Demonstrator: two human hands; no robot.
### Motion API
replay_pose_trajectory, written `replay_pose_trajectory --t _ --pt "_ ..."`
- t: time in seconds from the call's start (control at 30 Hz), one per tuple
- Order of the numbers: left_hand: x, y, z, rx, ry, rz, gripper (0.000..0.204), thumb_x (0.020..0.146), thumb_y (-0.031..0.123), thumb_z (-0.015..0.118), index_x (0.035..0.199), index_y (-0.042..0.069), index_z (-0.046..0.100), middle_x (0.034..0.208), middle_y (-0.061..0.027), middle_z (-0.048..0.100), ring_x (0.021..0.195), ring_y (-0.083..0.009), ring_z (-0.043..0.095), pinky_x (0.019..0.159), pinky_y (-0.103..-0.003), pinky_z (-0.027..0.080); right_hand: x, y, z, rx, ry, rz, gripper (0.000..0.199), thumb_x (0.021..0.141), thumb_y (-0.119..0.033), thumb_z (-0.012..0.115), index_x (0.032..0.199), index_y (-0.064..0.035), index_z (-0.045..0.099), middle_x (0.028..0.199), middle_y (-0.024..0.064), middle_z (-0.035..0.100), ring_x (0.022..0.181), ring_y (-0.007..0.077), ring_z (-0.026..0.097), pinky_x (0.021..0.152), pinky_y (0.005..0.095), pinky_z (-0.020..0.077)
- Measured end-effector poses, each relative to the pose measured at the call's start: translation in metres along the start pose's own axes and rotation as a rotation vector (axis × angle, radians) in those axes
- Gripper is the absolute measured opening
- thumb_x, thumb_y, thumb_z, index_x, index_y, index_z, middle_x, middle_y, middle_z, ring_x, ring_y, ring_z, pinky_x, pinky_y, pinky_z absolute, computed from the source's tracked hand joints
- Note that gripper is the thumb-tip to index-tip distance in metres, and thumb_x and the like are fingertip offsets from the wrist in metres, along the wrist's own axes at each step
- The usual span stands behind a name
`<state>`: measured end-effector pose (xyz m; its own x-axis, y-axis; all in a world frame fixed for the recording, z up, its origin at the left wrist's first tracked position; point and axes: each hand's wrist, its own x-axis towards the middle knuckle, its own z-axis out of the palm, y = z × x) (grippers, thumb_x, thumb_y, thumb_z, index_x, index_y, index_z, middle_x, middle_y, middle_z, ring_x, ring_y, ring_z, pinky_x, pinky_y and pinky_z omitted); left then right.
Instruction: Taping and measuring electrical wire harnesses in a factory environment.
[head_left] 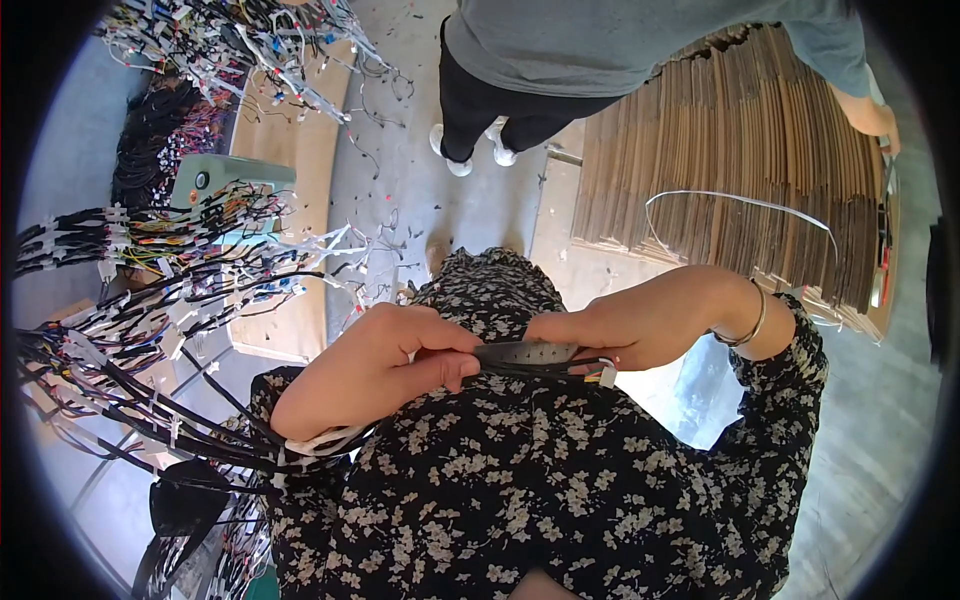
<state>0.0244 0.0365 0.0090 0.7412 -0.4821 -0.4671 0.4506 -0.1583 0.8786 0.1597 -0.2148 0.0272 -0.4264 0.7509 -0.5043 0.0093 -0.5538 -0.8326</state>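
Observation:
In front of my body, a black wire harness (530, 369) stretches between my two hands. A dark grey flat strip with small dark marks (527, 352) lies along it. My left hand (375, 370) pinches the wires and the strip's left end between thumb and fingers. At the other end my right hand (650, 320) is closed on them, thumb on top and fingertips partly hidden behind. A small white connector (608, 376) on short thin wires sticks out below the right fingers. More black cables (215, 435) run from the left up to my left forearm.
Hanging wire harnesses (150, 240) crowd the left side, near a green box (235, 180). Far right stands a stack of flattened cardboard (730, 160) with a loose white strap (745, 198). Beside it, a person in a grey top (570, 45) stands. Wire scraps litter the floor (395, 150).

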Motion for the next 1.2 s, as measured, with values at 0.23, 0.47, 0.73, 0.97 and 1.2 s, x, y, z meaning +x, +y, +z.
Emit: replay_pose_trajectory --t 0.23,0.47,0.73,0.97,1.2 --pt "0.002 0.000 0.007 -0.164 0.131 -0.110 0.017 0.085 -0.007 0.068 0.101 -0.004 0.073 0.079 -0.0044 0.068 0.069 -0.0084 0.059 0.064 -0.023 0.045 0.001 0.011 0.001 0.124 0.002 0.000 0.049 0.089 0.006 0.043 0.135 -0.0053 0.033 0.091 0.0064 0.055 0.080 0.0176 0.053 0.074 0.0310 0.0450" --pt "0.000 -0.007 0.003 -0.243 0.256 -0.090 0.011 0.085 -0.003 0.071 0.096 -0.005 0.072 0.079 -0.0016 0.067 0.066 -0.0036 0.052 0.057 -0.020 0.038 -0.025 0.018 0.005 0.547 0.101 -0.125 0.043 0.100 -0.015 0.053 0.136 -0.0028 0.034 0.116 0.0154 0.065 0.086 0.0212 0.070 0.079 0.0326 0.0586" --pt "-0.001 -0.003 -0.003 -0.226 0.317 -0.118 0.011 0.083 -0.004 0.071 0.094 -0.005 0.073 0.072 -0.0025 0.066 0.056 -0.0037 0.050 0.051 -0.021 0.035 -0.030 0.015 0.005 0.545 0.362 -0.002 0.030 0.107 -0.031 0.041 0.108 -0.0010 0.043 0.109 0.0187 0.067 0.091 0.0236 0.071 0.073 0.0330 0.0610" --pt "0.002 0.001 -0.003 -0.234 0.348 -0.092 0.011 0.083 -0.004 0.072 0.094 -0.005 0.073 0.071 -0.0018 0.065 0.060 -0.0036 0.052 0.053 -0.021 0.036 -0.032 0.021 0.010 0.577 0.386 -0.108 0.023 0.105 -0.019 0.049 0.102 0.0035 0.044 0.110 0.0212 0.065 0.095 0.0269 0.071 0.078 0.0354 0.0617" --pt "0.005 0.002 -0.005 -0.268 0.331 -0.116 0.011 0.082 -0.005 0.072 0.093 -0.006 0.073 0.073 -0.0011 0.066 0.064 -0.0028 0.053 0.057 -0.020 0.038 -0.032 0.025 0.005 0.722 0.348 -0.113 0.018 0.104 -0.013 0.047 0.102 0.0037 0.044 0.111 0.0242 0.064 0.097 0.0316 0.071 0.080 0.0389 0.0614"
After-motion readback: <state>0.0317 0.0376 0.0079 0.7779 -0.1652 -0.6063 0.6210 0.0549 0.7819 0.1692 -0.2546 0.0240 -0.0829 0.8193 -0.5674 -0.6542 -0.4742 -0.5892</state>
